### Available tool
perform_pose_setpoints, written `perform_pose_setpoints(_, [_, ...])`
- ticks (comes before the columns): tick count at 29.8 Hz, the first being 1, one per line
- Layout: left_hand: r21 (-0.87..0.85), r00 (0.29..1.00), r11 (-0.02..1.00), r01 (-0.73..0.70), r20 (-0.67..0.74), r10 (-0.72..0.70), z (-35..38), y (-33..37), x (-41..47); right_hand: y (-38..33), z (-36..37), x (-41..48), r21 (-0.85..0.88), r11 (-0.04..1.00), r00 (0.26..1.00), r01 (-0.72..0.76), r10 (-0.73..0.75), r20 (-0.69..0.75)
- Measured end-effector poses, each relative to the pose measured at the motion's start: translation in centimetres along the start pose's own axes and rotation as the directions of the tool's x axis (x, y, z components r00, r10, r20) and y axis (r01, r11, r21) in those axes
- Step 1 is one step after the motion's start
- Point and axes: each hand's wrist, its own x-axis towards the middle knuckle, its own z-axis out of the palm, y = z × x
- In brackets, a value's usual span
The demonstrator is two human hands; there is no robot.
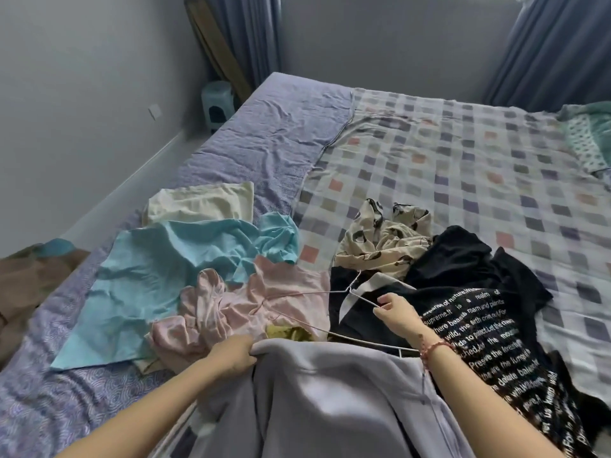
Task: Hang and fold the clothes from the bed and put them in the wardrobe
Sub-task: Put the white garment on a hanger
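Grey top (330,391), edge gripped by the left hand (231,353), should be held wide while the right hand (398,314), fingers (382,310) pinching the hanger (363,298), feeds one shoulder in.

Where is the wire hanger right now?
In the head view, low centre: the wire hanger spans the pink top and black printed shirt, pinched by the right hand.

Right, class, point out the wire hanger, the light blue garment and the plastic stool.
wire hanger (363,297): head view, on the sloping wire just below the hook.
light blue garment (148,269): head view, on its flat middle.
plastic stool (216,90): head view, on its seat.
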Motion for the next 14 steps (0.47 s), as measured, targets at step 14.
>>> perform_pose_setpoints(14, [-0.1,0.942,0.995,0.023,0.335,0.012,1.3,-7.1,6.9,0.2,4.7,9.1,-0.018,0.993,0.984,0.119,-0.12,-0.129])
